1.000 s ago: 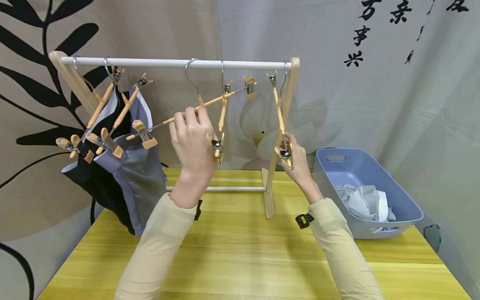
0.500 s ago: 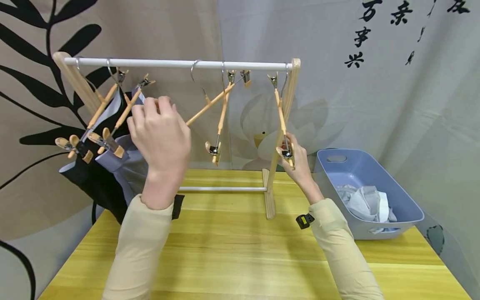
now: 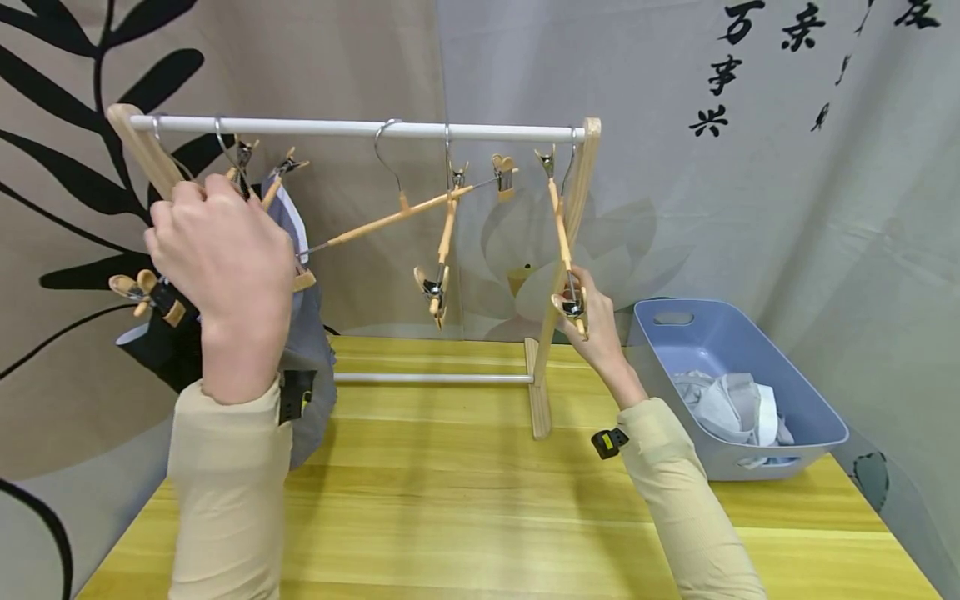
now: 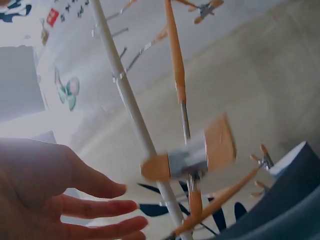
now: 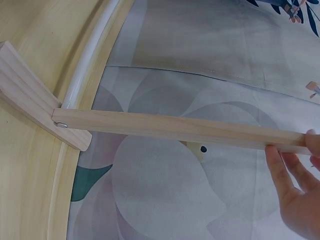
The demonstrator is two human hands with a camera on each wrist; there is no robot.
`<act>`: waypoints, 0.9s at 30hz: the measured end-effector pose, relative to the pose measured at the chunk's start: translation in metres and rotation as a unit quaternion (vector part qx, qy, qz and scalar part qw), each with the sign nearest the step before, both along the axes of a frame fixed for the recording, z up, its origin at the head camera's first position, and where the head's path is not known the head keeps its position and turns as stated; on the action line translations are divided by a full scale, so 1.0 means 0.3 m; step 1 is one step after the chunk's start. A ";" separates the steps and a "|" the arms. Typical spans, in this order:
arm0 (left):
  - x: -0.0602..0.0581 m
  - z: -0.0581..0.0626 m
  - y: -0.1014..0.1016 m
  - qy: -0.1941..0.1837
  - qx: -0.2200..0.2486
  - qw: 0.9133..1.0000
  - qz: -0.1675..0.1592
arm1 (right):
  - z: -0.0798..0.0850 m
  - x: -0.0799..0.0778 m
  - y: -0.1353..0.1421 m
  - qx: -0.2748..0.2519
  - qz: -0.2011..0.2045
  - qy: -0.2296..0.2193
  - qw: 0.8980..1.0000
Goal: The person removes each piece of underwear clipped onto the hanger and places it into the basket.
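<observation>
My left hand (image 3: 225,267) is at the left end of the wooden clothes rack, in front of the trouser hangers there, and hides much of them. In the left wrist view its fingers (image 4: 100,207) are extended with nothing held, apart from a nearby hanger clip (image 4: 190,162). A grey-blue garment (image 3: 311,400) and a black garment (image 3: 168,346) hang there. My right hand (image 3: 596,321) grips the rack's right wooden post, its fingers and thumb on either side of the post (image 5: 190,126) in the right wrist view. A clip hanger (image 3: 561,225) hangs in front of that hand.
Two more clip hangers, a slanted one (image 3: 375,223) and another (image 3: 446,233), hang from the white rod (image 3: 315,127). A blue basket (image 3: 795,375) with a pale crumpled garment (image 3: 731,408) stands right on the wooden table (image 3: 465,508). A printed curtain is behind.
My left hand has moved left, from the slanted hanger to the garments on the left. That hanger has swung slightly. My right hand stays on the post.
</observation>
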State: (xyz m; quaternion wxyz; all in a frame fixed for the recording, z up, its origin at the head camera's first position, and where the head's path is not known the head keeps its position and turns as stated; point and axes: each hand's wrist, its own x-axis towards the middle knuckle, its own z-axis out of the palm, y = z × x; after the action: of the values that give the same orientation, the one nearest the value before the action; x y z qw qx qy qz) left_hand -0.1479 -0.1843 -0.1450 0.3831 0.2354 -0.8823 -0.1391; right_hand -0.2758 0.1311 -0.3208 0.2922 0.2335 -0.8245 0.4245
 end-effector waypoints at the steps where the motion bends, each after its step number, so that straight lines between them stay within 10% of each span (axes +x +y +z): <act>1: 0.000 0.005 -0.013 -0.023 0.005 1.000 0.007 | 0.000 0.000 0.000 -0.004 0.004 -0.001 1.000; 15: -0.026 0.014 -0.119 -0.192 0.009 0.981 0.001 | 0.001 -0.001 -0.002 0.027 -0.021 0.006 0.999; 27: -0.047 -0.013 -0.121 -0.194 -0.003 0.981 -0.018 | 0.004 0.002 0.000 0.023 -0.024 -0.005 0.999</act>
State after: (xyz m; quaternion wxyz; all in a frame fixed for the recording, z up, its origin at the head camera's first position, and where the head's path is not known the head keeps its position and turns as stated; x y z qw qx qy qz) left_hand -0.1619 -0.2207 -0.1488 0.2032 0.2405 -0.9444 -0.0947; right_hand -0.2753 0.1311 -0.3196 0.2931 0.2180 -0.8409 0.3993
